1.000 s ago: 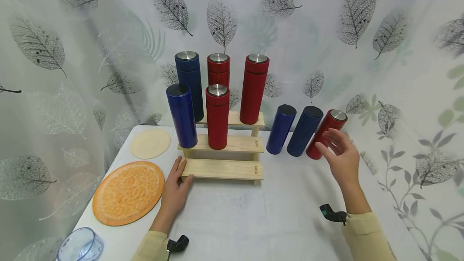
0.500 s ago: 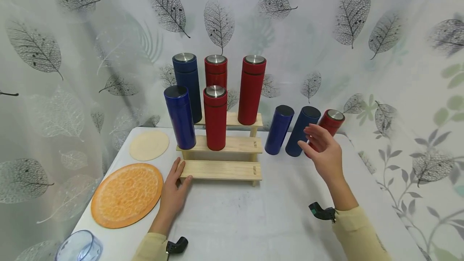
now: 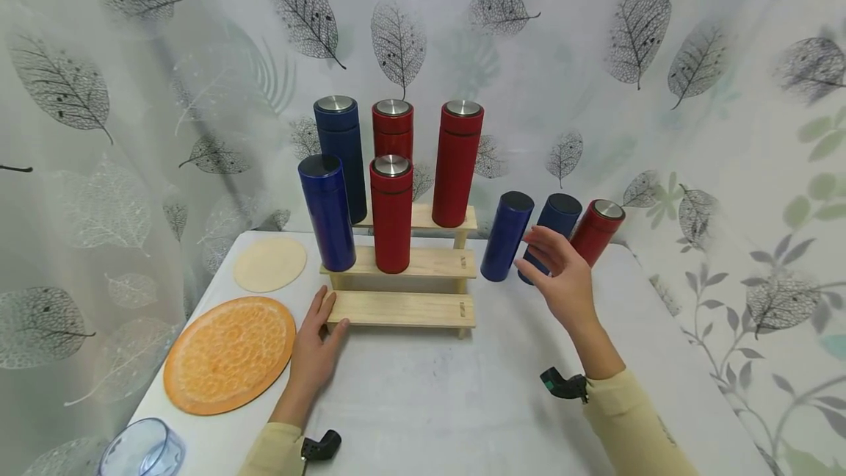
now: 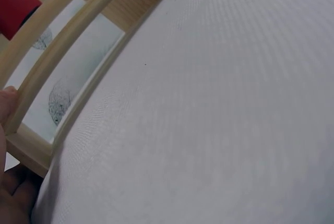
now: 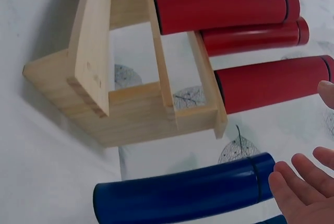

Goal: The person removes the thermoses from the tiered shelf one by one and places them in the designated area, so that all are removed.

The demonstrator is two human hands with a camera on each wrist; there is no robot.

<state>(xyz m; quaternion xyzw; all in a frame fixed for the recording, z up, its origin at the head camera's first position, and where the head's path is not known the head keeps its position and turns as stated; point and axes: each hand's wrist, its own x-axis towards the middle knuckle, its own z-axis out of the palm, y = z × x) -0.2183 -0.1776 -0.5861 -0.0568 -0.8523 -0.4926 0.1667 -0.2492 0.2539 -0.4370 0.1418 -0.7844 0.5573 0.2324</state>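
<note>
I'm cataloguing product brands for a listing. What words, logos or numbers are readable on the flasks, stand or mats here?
None: no view shows readable text.
Red and blue cylindrical flasks: plain.
Stepped wooden stand: unmarked.
Round orange mat: only a pattern.

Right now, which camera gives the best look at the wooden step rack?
The head view: the whole wooden step rack shows, all three tiers. The right wrist view shows only its end; the left wrist view shows only a corner.

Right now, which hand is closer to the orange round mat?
Left. The left hand rests by the wooden rack, just right of the orange mat; the right hand hovers near the bottles, far across.
</note>
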